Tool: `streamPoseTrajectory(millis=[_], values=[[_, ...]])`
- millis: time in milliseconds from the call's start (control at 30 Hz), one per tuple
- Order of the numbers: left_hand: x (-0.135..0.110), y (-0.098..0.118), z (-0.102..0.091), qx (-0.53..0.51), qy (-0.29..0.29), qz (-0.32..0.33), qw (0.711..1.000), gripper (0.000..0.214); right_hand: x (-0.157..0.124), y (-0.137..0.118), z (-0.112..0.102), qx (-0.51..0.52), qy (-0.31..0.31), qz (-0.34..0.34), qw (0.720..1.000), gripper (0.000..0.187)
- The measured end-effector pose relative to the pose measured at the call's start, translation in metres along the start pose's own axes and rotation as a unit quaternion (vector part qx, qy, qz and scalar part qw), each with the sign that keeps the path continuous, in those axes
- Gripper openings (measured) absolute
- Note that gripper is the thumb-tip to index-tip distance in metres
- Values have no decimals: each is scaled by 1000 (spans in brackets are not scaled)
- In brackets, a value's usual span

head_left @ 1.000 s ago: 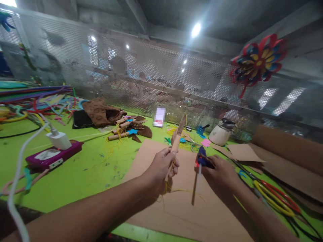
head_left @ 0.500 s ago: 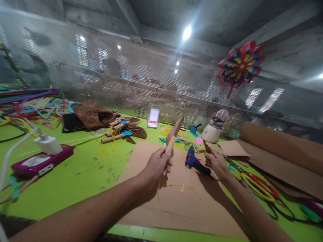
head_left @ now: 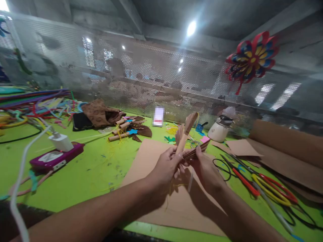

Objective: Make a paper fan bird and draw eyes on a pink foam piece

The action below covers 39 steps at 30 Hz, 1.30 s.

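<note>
My left hand [head_left: 168,166] is closed round a tan paper tube [head_left: 181,144], held tilted up, with pleated brown paper [head_left: 191,122] at its top. In my right hand [head_left: 205,168] a second piece of pleated brown paper [head_left: 196,151] is pinched, its near end against the tube's lower part. Both hands meet over a sheet of brown paper [head_left: 143,158]. Below them shows a clear glue stick [head_left: 190,182]; the glue gun itself is mostly hidden behind my hands. Similar tubes with pleated brown paper [head_left: 121,135] lie in a pile at the back left.
Scissors with yellow and red handles [head_left: 271,193] lie at the right, near cardboard [head_left: 285,151]. A white jug [head_left: 219,129] stands at the back. On the left are a purple power strip [head_left: 58,163] with a white plug and colourful strips [head_left: 47,104]. A perforated screen [head_left: 141,67] rises behind.
My right hand has moved left from beside the glue gun, bringing the pleated paper to the tube in my left hand. The view has shifted slightly left.
</note>
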<state>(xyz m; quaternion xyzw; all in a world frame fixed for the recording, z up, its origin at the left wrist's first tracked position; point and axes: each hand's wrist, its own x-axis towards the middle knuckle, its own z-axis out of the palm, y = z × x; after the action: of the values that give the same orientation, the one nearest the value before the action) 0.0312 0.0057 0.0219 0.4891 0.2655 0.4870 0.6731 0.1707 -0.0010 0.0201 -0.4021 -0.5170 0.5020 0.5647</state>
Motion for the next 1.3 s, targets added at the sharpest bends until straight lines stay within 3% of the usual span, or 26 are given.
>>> streamPoseTrajectory(millis=[233,333,533,800,1033,1300], values=[[4,-4,-4,-19,17,-18,1000,21,0,14,4,18,26,2,999,37],[6,-6,-6,-17,5,-27,999,24,-3,11,3,50,-7,19,999,24],[5,-4,-7,-16,4,-31,999,20,-9,-1,-1,78,-77,13,994,15],[3,-2,-6,23,-41,-14,999,18,-4,1,-22,9,12,-56,998,12],[0,-4,-2,74,-32,9,997,12,-4,-4,-37,-77,17,-87,993,13],[-5,3,9,6,-21,-5,1000,7,-4,-5,-38,-86,25,-99,991,16]])
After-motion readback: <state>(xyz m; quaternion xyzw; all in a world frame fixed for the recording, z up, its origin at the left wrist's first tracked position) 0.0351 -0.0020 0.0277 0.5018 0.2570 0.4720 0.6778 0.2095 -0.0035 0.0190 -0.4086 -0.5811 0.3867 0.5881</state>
